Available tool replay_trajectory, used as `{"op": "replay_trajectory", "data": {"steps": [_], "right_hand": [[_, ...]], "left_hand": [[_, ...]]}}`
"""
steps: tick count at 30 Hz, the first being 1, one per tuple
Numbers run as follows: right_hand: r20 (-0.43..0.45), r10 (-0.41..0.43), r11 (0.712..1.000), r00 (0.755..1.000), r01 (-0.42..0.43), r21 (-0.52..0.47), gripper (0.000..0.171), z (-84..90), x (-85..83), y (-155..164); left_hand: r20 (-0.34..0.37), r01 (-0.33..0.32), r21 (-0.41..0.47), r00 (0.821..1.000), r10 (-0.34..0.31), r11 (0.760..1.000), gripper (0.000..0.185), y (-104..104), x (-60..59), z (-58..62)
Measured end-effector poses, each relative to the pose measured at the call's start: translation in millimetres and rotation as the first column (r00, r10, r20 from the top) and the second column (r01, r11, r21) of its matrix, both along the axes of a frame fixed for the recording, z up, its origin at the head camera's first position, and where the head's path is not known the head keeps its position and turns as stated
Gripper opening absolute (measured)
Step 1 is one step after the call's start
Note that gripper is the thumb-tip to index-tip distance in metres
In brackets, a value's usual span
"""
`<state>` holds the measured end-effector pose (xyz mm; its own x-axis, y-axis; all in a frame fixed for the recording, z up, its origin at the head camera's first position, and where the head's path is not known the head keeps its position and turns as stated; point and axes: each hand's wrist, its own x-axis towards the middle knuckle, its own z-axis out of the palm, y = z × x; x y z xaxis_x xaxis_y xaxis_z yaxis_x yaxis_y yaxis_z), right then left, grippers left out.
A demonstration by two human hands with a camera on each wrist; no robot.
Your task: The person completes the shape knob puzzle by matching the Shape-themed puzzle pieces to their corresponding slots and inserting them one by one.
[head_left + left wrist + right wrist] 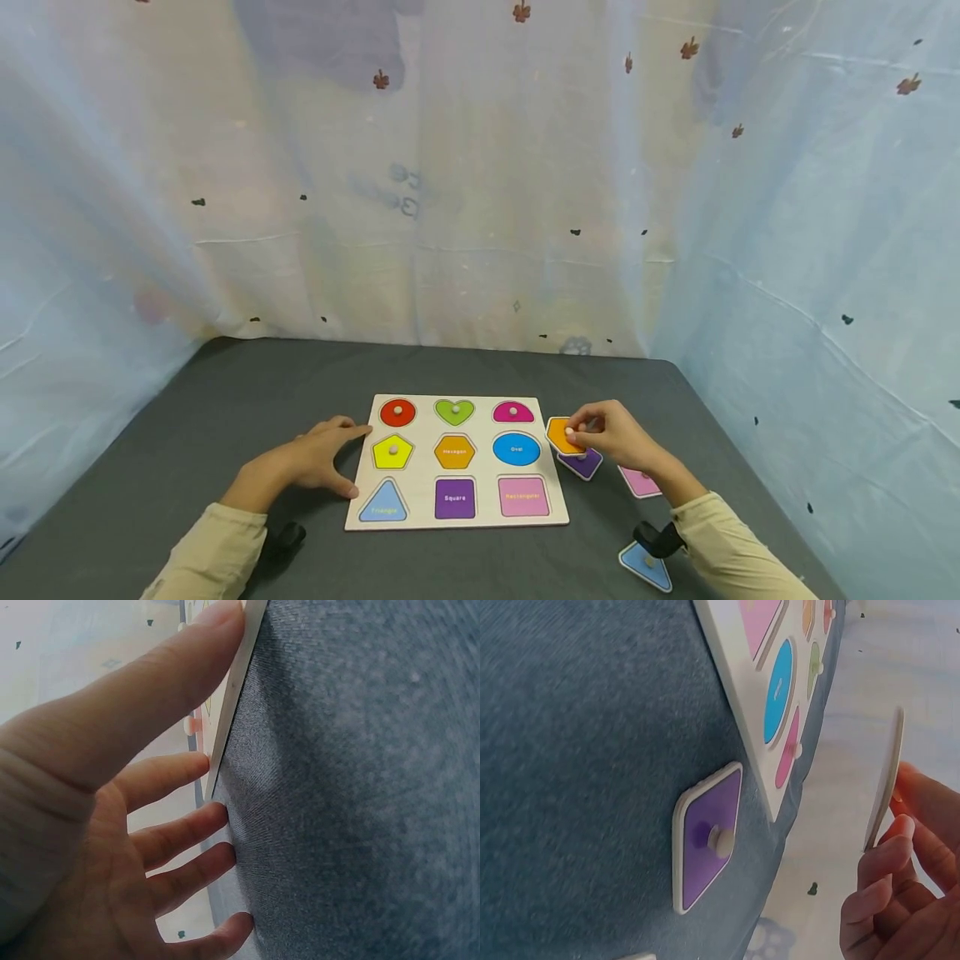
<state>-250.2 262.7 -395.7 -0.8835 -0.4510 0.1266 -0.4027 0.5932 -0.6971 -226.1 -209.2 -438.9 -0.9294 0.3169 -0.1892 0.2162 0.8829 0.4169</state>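
Observation:
A pale wooden shape puzzle board [426, 475] lies flat on the dark cloth. A red circle [397, 412], green heart [454, 411], magenta half-circle [513, 412] and yellow pentagon [392, 452] with knobs sit in it; labelled hexagon, oval, triangle, square and rectangle recesses show their printed bottoms. My left hand [318, 457] touches the board's left edge with thumb and index finger, other fingers spread. Between thumb and fingers my right hand [615, 433] pinches an orange hexagon piece [558, 435], raised right of the board; the right wrist view shows it edge-on.
The purple square piece [705, 840] lies beside the board's right edge, under the raised hexagon in the head view. Farther right is a pink piece [641, 483], partly behind the right forearm. A blue triangle piece [643, 571] lies near the right wrist strap. Pale curtains [480, 250] surround the table.

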Motion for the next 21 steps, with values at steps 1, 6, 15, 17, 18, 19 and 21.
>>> {"op": "replay_trajectory", "data": {"steps": [1,6,15,17,18,19,21], "right_hand": [[-0.002,-0.002,1.000,1.000,0.002,0.003,0.015,-0.2,0.0,-1.0],[-0.004,-0.006,1.000,1.000,0.006,0.008,0.015,-1.6,0.4,-4.0],[-0.014,0.007,1.000,1.000,-0.006,0.012,0.012,-5.3,-1.1,-7.8],[-0.014,0.014,1.000,1.000,-0.013,0.011,0.012,-5.7,-1.9,-9.5],[-0.013,0.016,1.000,1.000,-0.016,0.009,0.012,-5.8,-2.3,-10.4],[-0.010,0.019,1.000,1.000,-0.019,0.008,0.012,-5.8,-2.6,-11.3],[-0.009,0.020,1.000,1.000,-0.020,0.008,0.012,-5.4,-3.1,-13.1]], "left_hand": [[0.001,-0.001,-0.001,1.000,0.001,1.000,0.102,0.2,-0.3,0.0],[0.004,-0.001,-0.001,1.000,0.001,1.000,0.103,0.0,-0.8,-0.7],[-0.001,-0.006,-0.019,1.000,0.006,1.000,0.102,0.1,-0.4,-1.3],[0.001,-0.010,-0.018,1.000,0.010,1.000,0.103,0.4,-0.3,-1.1],[0.002,-0.011,-0.019,1.000,0.011,1.000,0.103,0.6,-0.3,-0.8],[0.003,-0.011,-0.017,1.000,0.012,1.000,0.103,0.7,-0.3,-0.6],[0.007,-0.012,-0.015,1.000,0.012,1.000,0.103,0.9,-0.5,-0.4]]}}
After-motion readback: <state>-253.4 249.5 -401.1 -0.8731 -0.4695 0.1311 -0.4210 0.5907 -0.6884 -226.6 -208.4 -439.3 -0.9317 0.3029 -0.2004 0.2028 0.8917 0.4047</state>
